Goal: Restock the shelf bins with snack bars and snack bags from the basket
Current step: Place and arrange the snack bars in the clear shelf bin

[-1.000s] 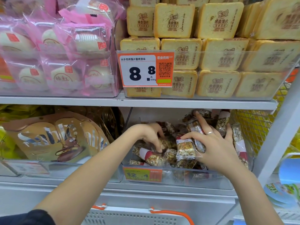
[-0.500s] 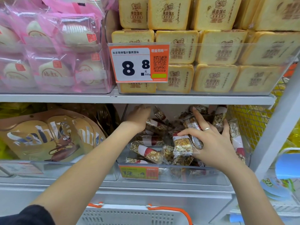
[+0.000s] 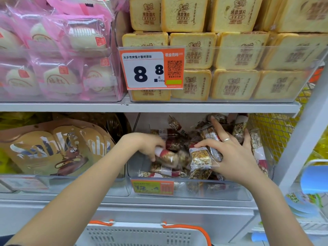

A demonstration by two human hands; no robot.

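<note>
A white metal shelf board (image 3: pixel 150 107) runs across the store fixture and serves as the landmark. Above it stand clear tubs of pink-wrapped buns (image 3: pixel 58 55) on the left and stacked toast-slice packs (image 3: pixel 237 50) on the right, with an orange price tag (image 3: pixel 152 68) reading 8.8 clipped between them. Below the board at the left lie gold pouches with a cartoon figure (image 3: pixel 53 148), and at its right end a white upright post (image 3: pixel 305 139) fronts yellow wire mesh (image 3: pixel 273 132); the light is even and bright.

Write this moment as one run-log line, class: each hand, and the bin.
left hand: grips snack bar | right hand: holds snack bars | bin: lower shelf, bars in loose heap | basket: below
</note>
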